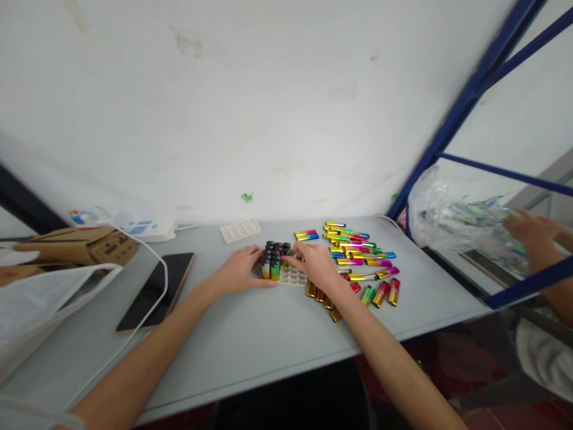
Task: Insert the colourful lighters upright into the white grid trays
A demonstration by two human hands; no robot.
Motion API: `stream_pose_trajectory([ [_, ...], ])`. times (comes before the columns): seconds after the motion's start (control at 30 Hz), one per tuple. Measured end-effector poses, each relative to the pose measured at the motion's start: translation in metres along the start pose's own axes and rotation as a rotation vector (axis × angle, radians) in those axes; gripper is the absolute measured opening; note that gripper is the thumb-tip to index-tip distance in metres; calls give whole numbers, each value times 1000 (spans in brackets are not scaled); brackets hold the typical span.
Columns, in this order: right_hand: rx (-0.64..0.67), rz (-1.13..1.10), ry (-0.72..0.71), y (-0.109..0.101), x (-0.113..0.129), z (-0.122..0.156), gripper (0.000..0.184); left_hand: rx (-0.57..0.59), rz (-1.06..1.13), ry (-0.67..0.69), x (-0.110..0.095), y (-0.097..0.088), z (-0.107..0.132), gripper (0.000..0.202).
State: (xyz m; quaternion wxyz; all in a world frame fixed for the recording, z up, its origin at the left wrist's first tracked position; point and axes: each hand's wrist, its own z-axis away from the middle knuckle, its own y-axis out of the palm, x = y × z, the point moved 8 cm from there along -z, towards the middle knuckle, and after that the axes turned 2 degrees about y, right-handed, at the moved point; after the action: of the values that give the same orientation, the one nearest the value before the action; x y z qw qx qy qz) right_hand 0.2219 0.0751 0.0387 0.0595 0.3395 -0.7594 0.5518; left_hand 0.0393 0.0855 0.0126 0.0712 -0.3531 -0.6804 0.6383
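Note:
Several shiny multicoloured lighters with black tops (271, 260) stand upright in a pale tray with round-cornered pockets (293, 276). They fill its left part, while pockets on its right show bare. My left hand (244, 267) lies at the tray's left side, thumb stretched along the front and fingers apart, touching the standing lighters. Over the tray's right side, my right hand (312, 261) has its fingers pinched at a lighter (287, 246), partly hidden by them. To the right lies a loose spread of metallic lighters (353, 245), some of them under my right wrist.
A second pale tray (240, 231) lies near the wall. On the left are a dark phone (156, 289), a white cable (166, 278), a cardboard box (96, 245) and a white bag (54, 298). Beyond the blue frame (447, 128), another person's hand (528, 230) is near a clear plastic bag (452, 212).

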Motion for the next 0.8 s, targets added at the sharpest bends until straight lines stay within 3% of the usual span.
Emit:
stream_pose_trajectory([
  [0.13, -14, -82, -17, -13, -8, 1, 44, -2, 1, -3, 0, -1, 0, 68],
  [0.27, -100, -85, 52, -50, -41, 4, 43, 1, -17, -11, 3, 1, 0, 69],
  [0.43, 120, 16, 14, -77, -72, 27, 16, 11, -20, -20, 3, 1, -1, 65],
  [0.6, 357, 83, -13, -69, -87, 54, 12, 12, -10, -16, 1, 0, -1, 67],
  [0.8, 236, 54, -25, -70, -77, 52, 17, 2, -17, -14, 4, 2, 0, 70],
])
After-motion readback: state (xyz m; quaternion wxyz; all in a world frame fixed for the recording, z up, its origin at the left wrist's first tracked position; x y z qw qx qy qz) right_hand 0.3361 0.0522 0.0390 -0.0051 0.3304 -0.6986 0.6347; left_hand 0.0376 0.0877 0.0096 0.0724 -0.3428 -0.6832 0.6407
